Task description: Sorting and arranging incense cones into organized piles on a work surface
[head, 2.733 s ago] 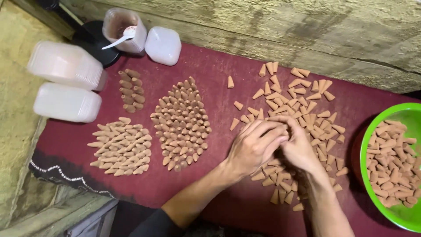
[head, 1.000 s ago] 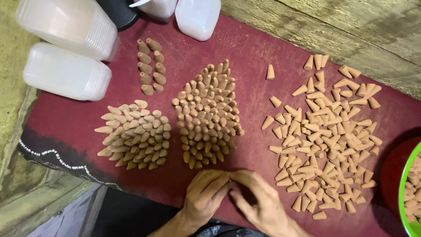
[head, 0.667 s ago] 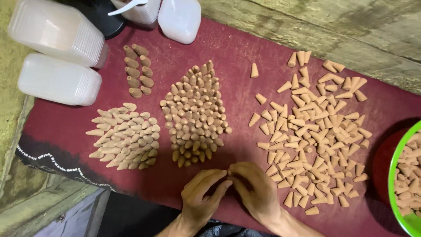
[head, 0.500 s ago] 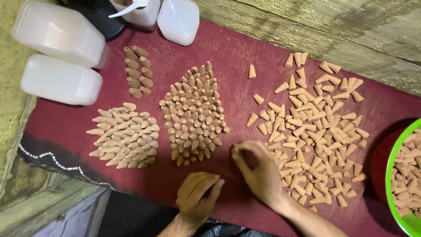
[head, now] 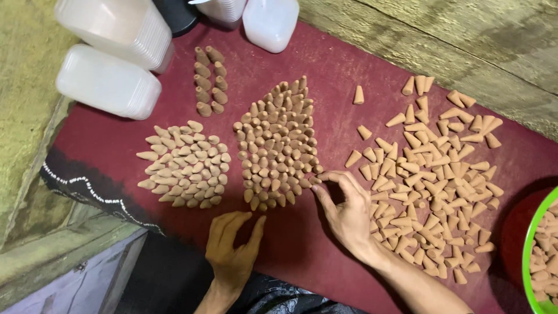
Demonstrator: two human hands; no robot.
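Small tan clay cones cover a dark red cloth [head: 325, 64]. A dense cluster of upright cones [head: 278, 142] stands in the middle. My right hand [head: 343, 206] rests at that cluster's lower right edge, fingertips pinched on a cone against the group. My left hand [head: 232, 247] lies flat on the cloth just below the cluster, fingers spread, holding nothing. A loose scatter of cones lying on their sides [head: 433, 168] spreads to the right. A second packed group [head: 185, 168] sits to the left, and two short rows [head: 209, 81] stand farther back.
Stacks of translucent white plastic containers [head: 107, 78] stand at the back left, with another white container [head: 270, 23] behind the rows. A green bowl [head: 529, 256] holding more cones sits at the right edge. A rough wooden plank [head: 465, 40] runs along the back.
The two hands were together below the middle cluster; now they are apart. The right hand has moved up to the cluster's lower right edge, and the left hand has stayed low, flat on the cloth.
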